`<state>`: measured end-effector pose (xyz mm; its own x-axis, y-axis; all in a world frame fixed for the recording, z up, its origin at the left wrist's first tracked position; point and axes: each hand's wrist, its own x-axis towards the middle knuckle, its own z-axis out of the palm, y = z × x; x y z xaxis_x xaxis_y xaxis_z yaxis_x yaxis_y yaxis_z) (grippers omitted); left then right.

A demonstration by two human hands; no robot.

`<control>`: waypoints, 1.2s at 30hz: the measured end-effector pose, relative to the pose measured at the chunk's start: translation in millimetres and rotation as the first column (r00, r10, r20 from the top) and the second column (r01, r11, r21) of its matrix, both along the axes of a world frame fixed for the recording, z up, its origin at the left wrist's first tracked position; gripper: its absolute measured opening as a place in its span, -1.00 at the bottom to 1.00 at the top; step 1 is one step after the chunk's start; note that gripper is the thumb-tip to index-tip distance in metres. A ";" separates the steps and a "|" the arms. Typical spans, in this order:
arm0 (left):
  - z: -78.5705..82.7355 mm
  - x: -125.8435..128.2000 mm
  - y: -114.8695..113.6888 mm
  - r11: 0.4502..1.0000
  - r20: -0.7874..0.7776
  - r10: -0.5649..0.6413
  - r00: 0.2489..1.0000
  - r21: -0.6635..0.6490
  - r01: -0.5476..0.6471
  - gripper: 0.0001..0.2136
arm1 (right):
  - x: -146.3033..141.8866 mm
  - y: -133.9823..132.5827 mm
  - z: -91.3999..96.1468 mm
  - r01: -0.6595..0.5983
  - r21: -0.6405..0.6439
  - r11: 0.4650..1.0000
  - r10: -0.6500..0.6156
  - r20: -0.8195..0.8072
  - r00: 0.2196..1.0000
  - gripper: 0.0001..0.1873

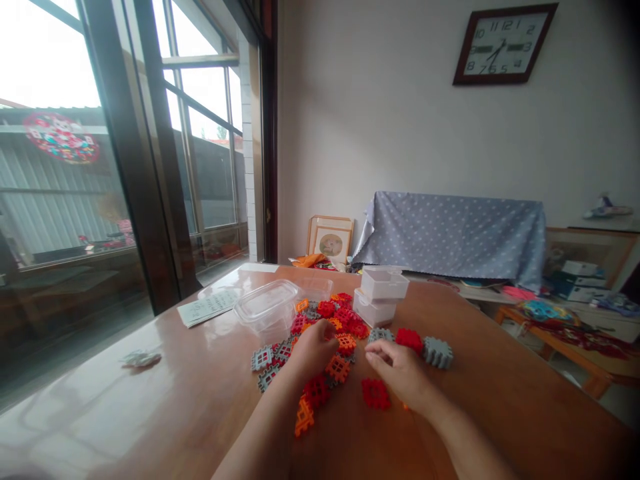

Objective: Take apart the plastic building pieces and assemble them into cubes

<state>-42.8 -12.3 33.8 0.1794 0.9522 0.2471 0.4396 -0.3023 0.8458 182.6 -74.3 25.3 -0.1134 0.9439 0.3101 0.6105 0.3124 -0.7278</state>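
Note:
My left hand [315, 347] is over a loose pile of plastic interlocking square tiles, its fingers curled; what they hold, if anything, is hidden. Around it lie an orange tile [338, 368], a grey tile [262, 359] and a red tile [317, 391]. My right hand [400, 370] is just right of the pile, thumb and fingertips slightly apart, with nothing visible between them. Beyond its fingers sits a group of grey tiles [381, 335], beside a red stack [409, 341] and a grey stack [438, 353]. Another red tile [375, 393] lies below its fingertips.
Clear plastic containers [267, 303] stand behind the pile at left, and two stacked white boxes [383, 293] at right. A printed sheet [207, 309] and a crumpled clear wrapper [141, 359] lie on the wooden table [165, 420]. Windows border the left side.

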 end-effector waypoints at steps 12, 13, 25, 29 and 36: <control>21.3 -3.0 -26.0 0.986 -0.535 0.051 0.844 0.163 0.044 -0.68 | -28.7 -24.7 -2.6 -0.056 0.060 0.997 0.035 0.308 0.951 -0.77; 20.9 -4.8 -24.7 0.985 -0.559 0.094 0.824 0.172 0.004 -0.67 | -27.3 -23.7 -4.1 -0.048 0.063 0.997 0.027 0.302 0.953 -0.76; 1.2 -11.3 -6.4 0.975 -0.603 0.223 0.765 0.153 -0.164 -0.39 | -21.7 -21.5 -12.6 -0.052 0.057 0.997 0.034 0.275 0.961 -0.75; -2.9 -13.7 -1.2 0.980 -0.549 0.184 0.815 0.167 -0.109 -0.32 | -20.7 -20.9 -12.9 -0.064 0.039 0.997 0.052 0.258 0.965 -0.75; 0.0 -13.4 0.5 0.983 -0.529 0.182 0.829 0.124 -0.137 -0.35 | -19.3 -21.6 -11.7 -0.062 0.031 0.998 0.054 0.232 0.971 -0.75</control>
